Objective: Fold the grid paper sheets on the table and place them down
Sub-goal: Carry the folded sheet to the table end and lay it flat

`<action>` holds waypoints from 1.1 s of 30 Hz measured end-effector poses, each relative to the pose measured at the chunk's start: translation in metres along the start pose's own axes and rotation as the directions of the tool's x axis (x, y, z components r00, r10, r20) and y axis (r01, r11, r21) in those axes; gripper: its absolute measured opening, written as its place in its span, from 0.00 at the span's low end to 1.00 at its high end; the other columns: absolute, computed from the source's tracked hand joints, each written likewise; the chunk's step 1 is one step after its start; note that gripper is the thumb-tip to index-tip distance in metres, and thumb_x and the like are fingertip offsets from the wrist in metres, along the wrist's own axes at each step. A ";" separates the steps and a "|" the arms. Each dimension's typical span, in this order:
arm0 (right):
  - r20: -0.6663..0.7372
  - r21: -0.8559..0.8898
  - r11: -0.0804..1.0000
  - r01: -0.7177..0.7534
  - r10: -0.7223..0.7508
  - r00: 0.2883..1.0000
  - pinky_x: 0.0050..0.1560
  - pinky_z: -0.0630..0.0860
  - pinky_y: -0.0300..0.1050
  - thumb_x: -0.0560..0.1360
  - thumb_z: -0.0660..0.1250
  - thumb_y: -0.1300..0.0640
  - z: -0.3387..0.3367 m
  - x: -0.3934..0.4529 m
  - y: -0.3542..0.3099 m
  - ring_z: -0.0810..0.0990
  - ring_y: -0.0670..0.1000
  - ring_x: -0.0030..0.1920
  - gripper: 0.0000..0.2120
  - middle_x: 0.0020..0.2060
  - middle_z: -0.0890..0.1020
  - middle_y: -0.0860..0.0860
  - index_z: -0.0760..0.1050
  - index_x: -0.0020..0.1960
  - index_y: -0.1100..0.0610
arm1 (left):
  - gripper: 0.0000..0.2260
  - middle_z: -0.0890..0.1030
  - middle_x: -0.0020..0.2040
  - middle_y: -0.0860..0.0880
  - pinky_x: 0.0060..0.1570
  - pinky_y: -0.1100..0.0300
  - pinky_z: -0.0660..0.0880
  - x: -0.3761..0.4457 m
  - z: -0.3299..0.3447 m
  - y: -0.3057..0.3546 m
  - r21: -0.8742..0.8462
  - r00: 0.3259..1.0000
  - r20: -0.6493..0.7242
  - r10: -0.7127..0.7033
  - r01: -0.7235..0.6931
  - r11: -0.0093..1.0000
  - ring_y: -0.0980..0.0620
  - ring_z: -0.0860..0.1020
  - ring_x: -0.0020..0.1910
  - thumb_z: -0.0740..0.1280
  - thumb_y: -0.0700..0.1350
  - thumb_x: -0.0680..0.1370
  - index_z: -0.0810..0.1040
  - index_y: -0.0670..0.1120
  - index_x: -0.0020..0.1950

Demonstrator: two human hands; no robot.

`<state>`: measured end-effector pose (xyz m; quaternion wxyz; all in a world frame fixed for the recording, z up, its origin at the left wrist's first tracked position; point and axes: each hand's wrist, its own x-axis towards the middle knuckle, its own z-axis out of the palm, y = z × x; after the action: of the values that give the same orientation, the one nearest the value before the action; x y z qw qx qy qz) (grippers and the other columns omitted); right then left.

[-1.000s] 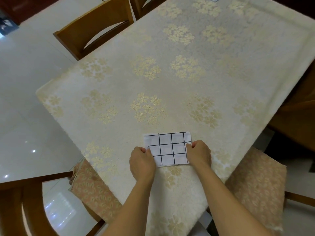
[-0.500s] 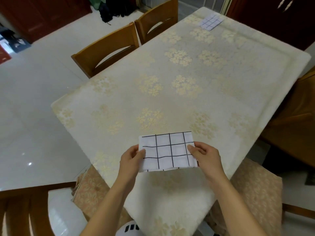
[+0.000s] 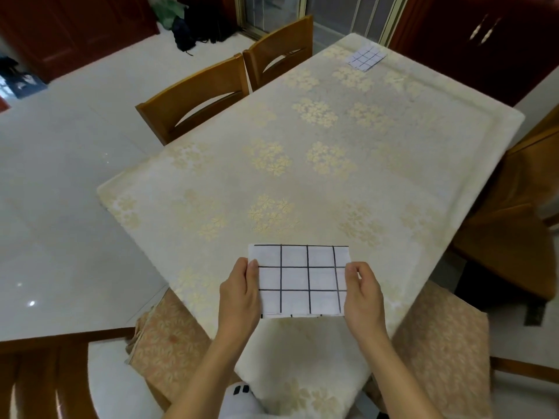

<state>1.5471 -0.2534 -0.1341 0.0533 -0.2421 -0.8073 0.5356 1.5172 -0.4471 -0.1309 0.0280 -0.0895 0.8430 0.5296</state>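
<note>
Sheet in hand: a folded white paper sheet ruled with a black grid [image 3: 299, 281], held up over the near edge of the table at about 6 o'clock in the head view, its lower edge showing a second layer.
Left hand: the left hand [image 3: 240, 293] pinches the sheet's left edge, thumb on top.
Right hand: the right hand [image 3: 363, 293] pinches the right edge the same way.
Table: a long table under a cream cloth with gold flower clusters [image 3: 302, 176].
Second sheet: another white grid paper sheet [image 3: 366, 57] lies flat at the far end, about 1 o'clock.
Risk: gripped only at its two edges, the fold could spring open or the layers slip askew if one pinch loosens before it is laid down.
Change: a second ago the sheet lay pressed on the cloth under both hands; now it is lifted clear, and the view has tilted up to take in the far sheet.
</note>
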 end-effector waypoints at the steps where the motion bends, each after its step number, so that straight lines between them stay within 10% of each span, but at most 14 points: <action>1: -0.009 -0.009 1.000 0.008 -0.008 1.000 0.33 0.66 0.42 0.83 0.56 0.53 -0.001 -0.003 0.001 0.68 0.42 0.29 0.11 0.30 0.72 0.48 0.71 0.45 0.54 | 0.17 0.68 0.31 0.48 0.27 0.64 0.62 -0.003 0.000 -0.001 0.000 1.000 -0.005 -0.003 0.003 1.000 0.57 0.65 0.27 0.55 0.50 0.85 0.66 0.43 0.39; 16: 0.246 0.022 0.977 0.210 -0.209 0.946 0.26 0.60 0.39 0.82 0.59 0.51 -0.031 -0.037 0.005 0.62 0.45 0.24 0.10 0.25 0.66 0.51 0.72 0.46 0.55 | 0.17 0.68 0.31 0.51 0.29 0.64 0.63 -0.115 0.006 0.004 -0.056 0.909 -0.397 -0.128 0.115 0.992 0.59 0.65 0.28 0.56 0.48 0.84 0.70 0.41 0.40; 21: 0.422 0.030 0.952 0.305 -0.288 0.859 0.27 0.60 0.40 0.82 0.59 0.50 -0.019 -0.068 0.006 0.63 0.46 0.25 0.11 0.25 0.66 0.49 0.70 0.45 0.55 | 0.10 0.79 0.39 0.52 0.34 0.60 0.78 -0.176 -0.012 -0.012 -0.035 0.821 -0.546 -0.168 0.178 0.983 0.57 0.79 0.38 0.56 0.49 0.84 0.74 0.57 0.47; 33: 0.758 0.081 0.892 0.446 -0.345 0.553 0.31 0.68 0.33 0.82 0.59 0.53 0.049 -0.177 -0.017 0.76 0.46 0.38 0.10 0.37 0.77 0.47 0.70 0.45 0.56 | 0.12 0.78 0.38 0.53 0.27 0.72 0.71 -0.305 -0.072 -0.053 -0.202 0.431 -0.821 -0.374 0.393 0.897 0.58 0.78 0.35 0.56 0.49 0.84 0.73 0.45 0.46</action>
<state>1.6796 -0.3792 -0.1088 -0.1830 0.1883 -0.8187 0.5107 1.8297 -0.4974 -0.1034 -0.2623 -0.5223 0.7115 0.3900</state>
